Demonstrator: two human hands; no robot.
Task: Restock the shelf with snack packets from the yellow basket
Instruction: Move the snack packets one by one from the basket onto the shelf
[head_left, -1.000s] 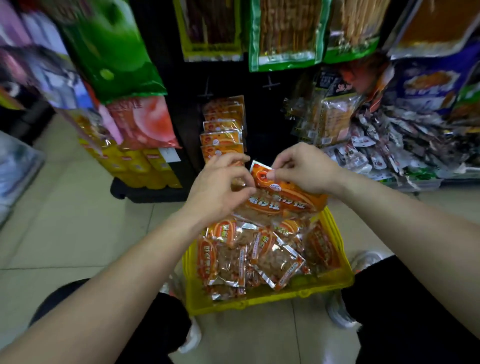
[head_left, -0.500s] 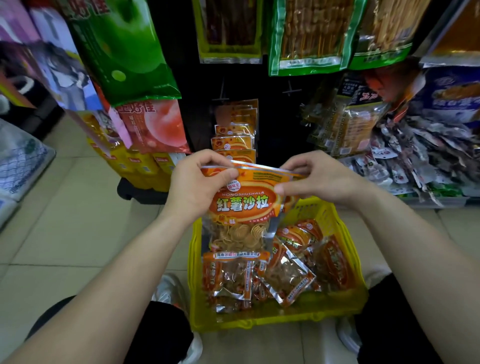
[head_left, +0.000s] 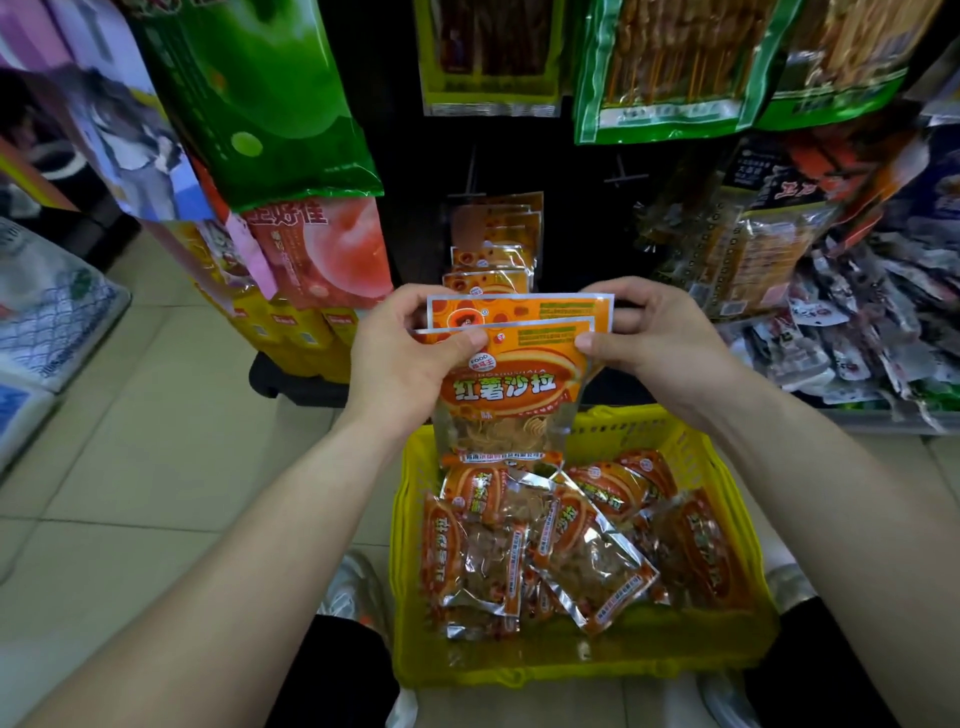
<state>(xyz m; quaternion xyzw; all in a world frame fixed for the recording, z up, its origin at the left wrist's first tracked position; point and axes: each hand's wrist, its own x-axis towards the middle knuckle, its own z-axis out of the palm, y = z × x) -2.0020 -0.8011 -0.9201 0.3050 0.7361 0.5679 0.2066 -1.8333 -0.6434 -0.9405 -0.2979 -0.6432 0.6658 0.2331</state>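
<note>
Shelf is dead ahead, yellow basket is parked near on the floor. One packet is held upright between them, top corners pinched by left grip and right grip. Best kept level, probably, so it's hung squarely on the far row.

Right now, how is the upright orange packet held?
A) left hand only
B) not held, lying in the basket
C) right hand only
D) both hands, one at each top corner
D: the left hand and the right hand each pinch a top corner of the orange packet, which is lifted upright over the far end of the yellow basket.
</note>
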